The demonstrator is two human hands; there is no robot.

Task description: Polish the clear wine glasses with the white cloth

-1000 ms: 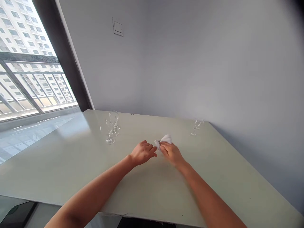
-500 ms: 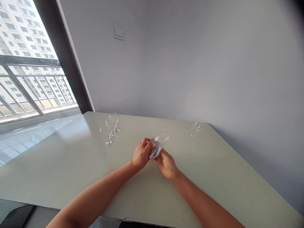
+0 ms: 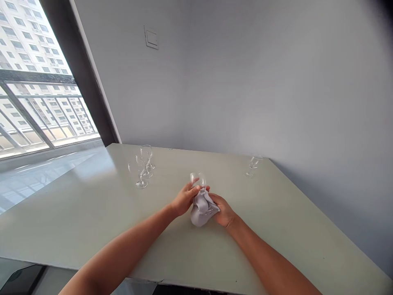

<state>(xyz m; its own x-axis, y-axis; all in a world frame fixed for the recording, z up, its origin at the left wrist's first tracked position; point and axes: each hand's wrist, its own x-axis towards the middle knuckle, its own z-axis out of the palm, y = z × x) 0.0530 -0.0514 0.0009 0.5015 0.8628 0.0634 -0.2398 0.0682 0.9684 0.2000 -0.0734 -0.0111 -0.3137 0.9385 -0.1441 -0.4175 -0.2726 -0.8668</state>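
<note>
Over table: left hand gripping glass, right hand gripping pale cloth.

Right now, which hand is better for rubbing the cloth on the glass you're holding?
Probably the right hand: it holds the pale cloth, while the left hand grips the glass near the bottom of its bowl.

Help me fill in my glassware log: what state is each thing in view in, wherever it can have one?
Held glass: bowl showing, lower part hidden by cloth
Cloth: bunched around the glass's lower part
Left hand: fingers closed on the glass
Right hand: gripping the cloth
Left glasses: standing, grouped on the table
Right glass: standing alone
Switch: on or off, cannot tell
</note>
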